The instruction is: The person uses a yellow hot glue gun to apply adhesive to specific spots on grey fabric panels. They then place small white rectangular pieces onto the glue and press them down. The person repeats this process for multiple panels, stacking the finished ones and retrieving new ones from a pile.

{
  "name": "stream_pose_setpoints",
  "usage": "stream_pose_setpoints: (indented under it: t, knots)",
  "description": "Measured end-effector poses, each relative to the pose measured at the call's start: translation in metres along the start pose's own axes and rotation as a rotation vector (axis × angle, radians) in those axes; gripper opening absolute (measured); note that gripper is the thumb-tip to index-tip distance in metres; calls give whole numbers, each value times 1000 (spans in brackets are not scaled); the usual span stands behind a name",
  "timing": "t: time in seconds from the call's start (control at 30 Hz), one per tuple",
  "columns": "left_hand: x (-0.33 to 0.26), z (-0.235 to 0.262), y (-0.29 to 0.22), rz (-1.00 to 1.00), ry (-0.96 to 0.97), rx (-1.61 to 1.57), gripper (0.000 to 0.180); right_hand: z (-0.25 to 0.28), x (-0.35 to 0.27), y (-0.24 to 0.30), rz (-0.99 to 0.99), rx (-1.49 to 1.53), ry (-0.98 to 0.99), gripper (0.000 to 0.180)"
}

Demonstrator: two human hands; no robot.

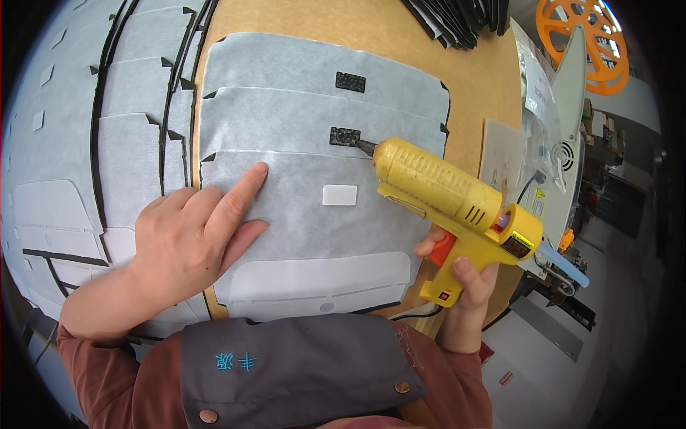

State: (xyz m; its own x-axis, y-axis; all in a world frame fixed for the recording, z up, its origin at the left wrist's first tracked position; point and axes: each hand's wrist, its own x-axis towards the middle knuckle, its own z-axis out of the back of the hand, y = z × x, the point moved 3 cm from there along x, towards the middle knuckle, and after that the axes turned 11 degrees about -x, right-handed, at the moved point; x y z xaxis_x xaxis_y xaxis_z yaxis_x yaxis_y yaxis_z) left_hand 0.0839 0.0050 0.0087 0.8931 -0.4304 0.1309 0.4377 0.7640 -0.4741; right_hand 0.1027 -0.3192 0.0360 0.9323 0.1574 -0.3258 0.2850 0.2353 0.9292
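My right hand (475, 286) is wrapped round the handle of a yellow hot glue gun (443, 186), with a finger at its orange-red trigger. The gun's dark nozzle (366, 146) points left and meets the edge of a black speckled rectangle (344, 136) on a pale grey sheet-like panel (286, 207). Another black rectangle (351, 82) lies on the panel farther up, and a white rectangular patch (339, 194) lies nearer me. My left hand (193, 229) rests on the panel's left side, forefinger stretched out and the other fingers loosely bent, holding nothing.
Overlapping pale panels with black edges (132, 86) cover the left. A dark stack of sheets (464, 18) sits at the far edge of the brown tabletop (475, 93). At right stand a grey machine (572, 121) and an orange spoked reel (582, 43). A cord (421, 313) runs near the gun.
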Motion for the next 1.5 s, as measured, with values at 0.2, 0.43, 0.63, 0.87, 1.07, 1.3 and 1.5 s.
stream_pose_setpoints:
  t: [0.2,0.43,0.63,0.87,1.07,1.3,1.5]
  knots:
    - [2,1,-1,8,-4,-2,70,3,0,-6,-7,115,67,58]
    - [3,0,-4,-5,-84,5,63,32,-4,-31,-69,530,100,53]
    - [5,3,-12,37,-53,-15,60,92,-24,-57,22,894,-177,43]
    - [-1,28,-16,194,14,-265,55,130,-44,-95,-116,826,-289,46]
    - [-22,46,-46,615,233,-1482,70,133,-62,-92,-319,346,-463,49]
    - [-44,35,-73,819,118,-1842,66,149,-82,-79,-246,-809,-758,43]
    - [-47,27,-89,751,198,-1547,40,40,-82,-23,295,-491,-624,16]
